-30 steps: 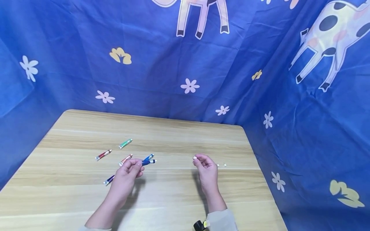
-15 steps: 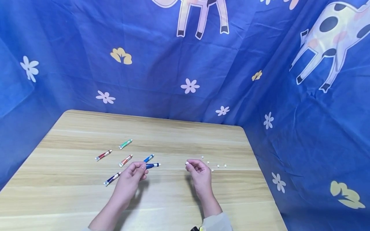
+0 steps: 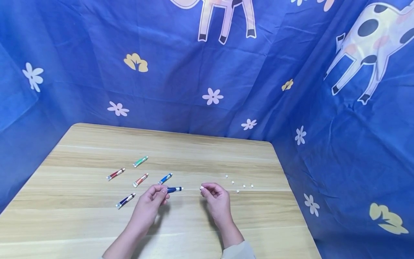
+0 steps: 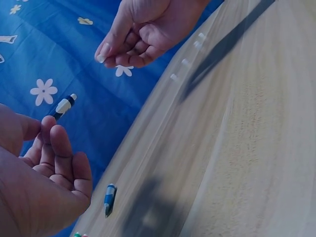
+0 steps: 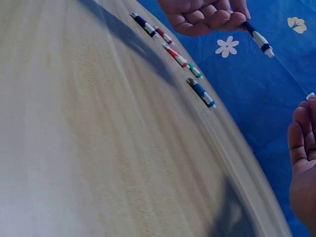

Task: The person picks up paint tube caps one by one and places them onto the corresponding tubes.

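Between thumb and fingers my left hand (image 3: 149, 203) pinches a dark blue paint tube (image 3: 175, 189) above the table, its white nozzle pointing right. In the right wrist view the tube (image 5: 259, 39) shows a white band and a bare nozzle tip. My right hand (image 3: 217, 203) faces it from the right and pinches a small white cap (image 3: 202, 187) at its fingertips. A short gap separates the cap from the nozzle. The left wrist view also shows the white cap (image 4: 101, 58) held apart from the tube (image 4: 64, 106).
On the wooden table (image 3: 181, 230) lie tubes: green (image 3: 140, 161), dark red (image 3: 115, 174), orange-red (image 3: 140, 180), blue (image 3: 165, 178) and purple (image 3: 125, 200). Several small white caps (image 3: 244, 186) are scattered at right. Blue printed cloth (image 3: 181, 72) surrounds the table's back and sides.
My right hand has moved left with the white cap, uncovering the caps behind it. My left hand has shifted slightly right and nearer with the dark blue tube, so the gap has narrowed.
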Available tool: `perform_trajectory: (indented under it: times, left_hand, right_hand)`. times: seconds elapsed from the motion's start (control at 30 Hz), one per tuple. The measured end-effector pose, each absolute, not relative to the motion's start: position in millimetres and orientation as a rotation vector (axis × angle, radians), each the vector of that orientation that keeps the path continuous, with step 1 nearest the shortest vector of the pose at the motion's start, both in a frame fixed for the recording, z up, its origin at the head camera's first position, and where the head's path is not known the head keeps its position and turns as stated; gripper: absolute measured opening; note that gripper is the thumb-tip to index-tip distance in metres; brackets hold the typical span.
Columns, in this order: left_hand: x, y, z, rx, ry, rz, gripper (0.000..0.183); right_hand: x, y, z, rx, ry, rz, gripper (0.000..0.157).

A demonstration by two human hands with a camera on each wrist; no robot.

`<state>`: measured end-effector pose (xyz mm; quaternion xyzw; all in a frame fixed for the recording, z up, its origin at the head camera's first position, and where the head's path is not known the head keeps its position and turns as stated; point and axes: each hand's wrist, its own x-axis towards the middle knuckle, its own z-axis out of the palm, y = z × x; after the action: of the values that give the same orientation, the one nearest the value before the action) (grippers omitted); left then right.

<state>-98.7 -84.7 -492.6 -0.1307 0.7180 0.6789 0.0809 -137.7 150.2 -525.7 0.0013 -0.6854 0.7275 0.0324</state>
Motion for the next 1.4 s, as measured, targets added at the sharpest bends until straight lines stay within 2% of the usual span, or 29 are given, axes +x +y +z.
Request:
perform_trajectory:
  times: [0.33,1.4]
  left_hand:
    - [-97,-78,-493,-0.373,2.119,2.044,0.026]
    - [-96,-64,-498,-0.353,2.07,2.071,0.023]
  right_hand:
    - [-133,145,-524,-0.02,-2.119,2.27,0.02]
    - [-123,128,-521,0.172,-2.205,2.222,0.016]
